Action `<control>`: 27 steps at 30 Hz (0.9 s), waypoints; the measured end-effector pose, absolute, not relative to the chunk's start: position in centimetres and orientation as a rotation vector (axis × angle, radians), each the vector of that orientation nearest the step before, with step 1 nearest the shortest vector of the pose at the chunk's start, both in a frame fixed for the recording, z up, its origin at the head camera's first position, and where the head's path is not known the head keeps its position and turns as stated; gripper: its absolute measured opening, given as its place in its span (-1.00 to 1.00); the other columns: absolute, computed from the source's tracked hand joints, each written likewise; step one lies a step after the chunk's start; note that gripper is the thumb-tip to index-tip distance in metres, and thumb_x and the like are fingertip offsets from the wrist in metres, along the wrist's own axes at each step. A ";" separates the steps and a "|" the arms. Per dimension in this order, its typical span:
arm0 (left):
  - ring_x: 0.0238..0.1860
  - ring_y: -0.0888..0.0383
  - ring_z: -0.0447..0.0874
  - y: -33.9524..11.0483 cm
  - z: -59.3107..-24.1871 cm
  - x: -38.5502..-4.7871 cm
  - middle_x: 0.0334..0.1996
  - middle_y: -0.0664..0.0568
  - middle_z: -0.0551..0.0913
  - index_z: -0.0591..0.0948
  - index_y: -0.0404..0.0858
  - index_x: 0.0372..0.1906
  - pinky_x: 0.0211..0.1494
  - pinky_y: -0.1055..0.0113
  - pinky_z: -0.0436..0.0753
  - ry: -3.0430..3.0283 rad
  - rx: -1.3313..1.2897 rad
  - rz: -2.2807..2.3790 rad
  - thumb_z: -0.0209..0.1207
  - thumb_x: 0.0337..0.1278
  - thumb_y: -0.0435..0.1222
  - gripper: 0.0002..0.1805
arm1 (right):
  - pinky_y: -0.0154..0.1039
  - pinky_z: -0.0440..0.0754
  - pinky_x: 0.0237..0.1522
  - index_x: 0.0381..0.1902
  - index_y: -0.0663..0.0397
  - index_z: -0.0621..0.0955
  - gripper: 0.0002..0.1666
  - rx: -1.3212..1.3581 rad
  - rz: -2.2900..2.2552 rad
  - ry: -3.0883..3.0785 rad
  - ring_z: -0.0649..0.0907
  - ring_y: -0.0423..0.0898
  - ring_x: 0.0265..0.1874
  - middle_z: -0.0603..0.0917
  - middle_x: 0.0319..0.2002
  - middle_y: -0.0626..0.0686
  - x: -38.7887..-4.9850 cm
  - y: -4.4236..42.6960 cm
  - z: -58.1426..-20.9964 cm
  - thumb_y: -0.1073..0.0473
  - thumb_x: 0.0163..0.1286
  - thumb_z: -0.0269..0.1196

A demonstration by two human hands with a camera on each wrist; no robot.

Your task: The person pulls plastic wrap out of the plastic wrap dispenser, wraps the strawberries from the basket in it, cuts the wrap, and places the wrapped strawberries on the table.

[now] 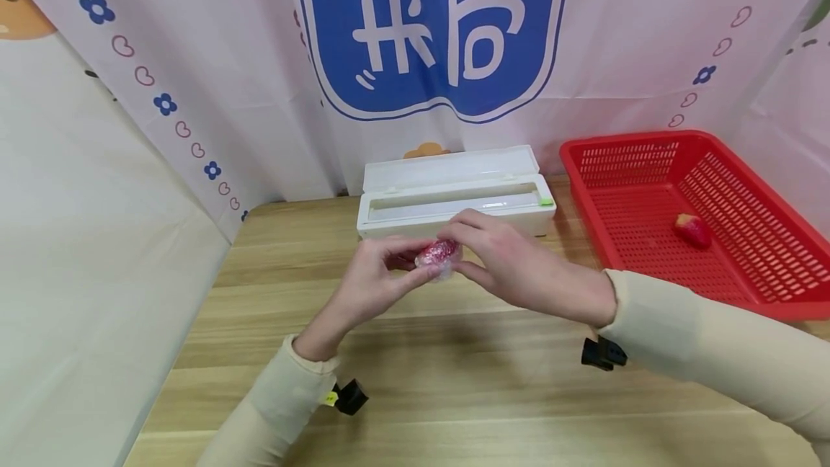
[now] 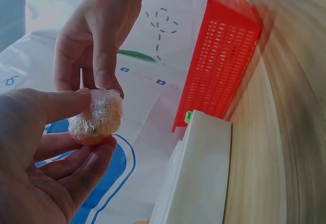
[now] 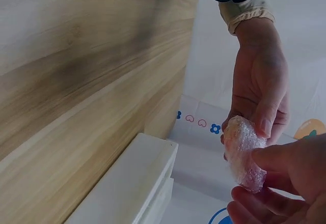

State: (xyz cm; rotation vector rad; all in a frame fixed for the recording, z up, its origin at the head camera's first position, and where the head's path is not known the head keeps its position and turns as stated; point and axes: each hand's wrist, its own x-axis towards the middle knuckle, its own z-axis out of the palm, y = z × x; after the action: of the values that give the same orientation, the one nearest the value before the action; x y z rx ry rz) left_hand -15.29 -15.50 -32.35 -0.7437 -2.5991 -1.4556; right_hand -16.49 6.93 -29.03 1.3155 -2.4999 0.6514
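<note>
A small red fruit (image 1: 438, 254) wrapped in crinkled clear plastic film is held above the table between both hands. My left hand (image 1: 369, 281) pinches it from the left, thumb on the near side and fingers behind. From the right, my right hand (image 1: 519, 259) grips its other end with thumb and fingertips. A pale yellowish end of the wrapped fruit (image 2: 97, 119) shows through the film in the left wrist view. In the right wrist view the film over the fruit (image 3: 243, 152) looks bunched and shiny. The fruit's exact kind is hard to tell.
Behind the hands stands a white film dispenser box (image 1: 454, 216), its lid (image 1: 454, 168) raised, with a green slider (image 1: 546, 202) at the right end. A red plastic basket (image 1: 586, 211) at the right holds one red fruit (image 1: 692, 230) with a yellowish tip. Printed cloth hangs behind the wooden table (image 1: 272, 308).
</note>
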 end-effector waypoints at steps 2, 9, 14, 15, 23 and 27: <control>-0.22 0.13 0.76 -15.7 -32.2 -15.3 -0.09 -0.13 0.77 0.69 -0.33 0.05 -0.17 0.38 0.76 -2.605 -0.736 -1.437 0.39 0.10 -0.31 -0.62 | -0.24 0.71 0.06 0.17 0.05 0.56 -0.44 1.352 0.647 -2.492 0.66 -0.16 0.00 0.67 0.02 -0.01 -16.8 6.9 -28.8 0.19 0.20 0.45; -0.23 0.14 0.74 -17.1 -32.0 -15.3 -0.09 -0.11 0.77 0.69 -0.27 0.06 -0.18 0.37 0.75 -2.651 -0.651 -1.435 0.38 0.13 -0.28 -0.63 | -0.08 0.66 0.18 0.26 0.11 0.50 -0.37 1.428 0.680 -2.540 0.69 -0.05 0.08 0.69 0.12 0.08 -18.7 7.5 -27.1 0.21 0.24 0.41; -0.23 0.11 0.73 -19.4 -32.5 -15.5 -0.07 -0.14 0.75 0.68 -0.25 0.08 -0.20 0.40 0.74 -2.678 -0.524 -1.390 0.38 0.13 -0.26 -0.60 | -0.05 0.67 0.15 0.19 0.07 0.58 -0.48 1.326 0.597 -2.715 0.70 -0.02 0.05 0.71 0.07 0.07 -21.2 9.4 -26.0 0.23 0.26 0.39; -0.22 0.09 0.73 -20.0 -32.6 -15.6 -0.06 -0.15 0.73 0.67 -0.26 0.10 -0.19 0.41 0.74 -2.681 -0.493 -1.384 0.38 0.13 -0.27 -0.59 | -0.04 0.68 0.14 0.17 0.08 0.60 -0.49 1.298 0.567 -2.754 0.70 0.00 0.04 0.72 0.05 0.07 -21.7 9.8 -26.0 0.22 0.25 0.40; -0.06 -0.11 0.70 -25.8 -33.6 -15.9 0.06 -0.28 0.63 0.59 -0.34 0.19 -0.15 0.54 0.69 -2.758 -0.165 -1.236 0.31 0.21 -0.20 -0.52 | 0.08 0.61 0.21 0.12 0.19 0.62 -0.54 1.221 0.321 -2.943 0.64 0.16 0.13 0.69 0.08 0.22 -24.5 12.5 -28.1 0.24 0.25 0.38; -0.04 -0.14 0.69 -28.5 -34.3 -16.2 0.03 -0.33 0.66 0.57 -0.37 0.20 -0.14 0.48 0.67 -2.818 -0.047 -1.066 0.25 0.29 -0.14 -0.50 | 0.12 0.58 0.23 0.16 0.31 0.57 -0.53 1.209 0.248 -2.972 0.60 0.23 0.15 0.64 0.10 0.30 -25.0 13.2 -29.8 0.27 0.30 0.32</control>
State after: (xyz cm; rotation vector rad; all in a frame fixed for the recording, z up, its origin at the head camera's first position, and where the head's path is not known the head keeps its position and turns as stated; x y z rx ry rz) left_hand -16.16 -28.54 -34.34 -0.0467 -2.8175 -1.0655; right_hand -25.01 13.20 -29.76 1.2091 -2.9718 0.2476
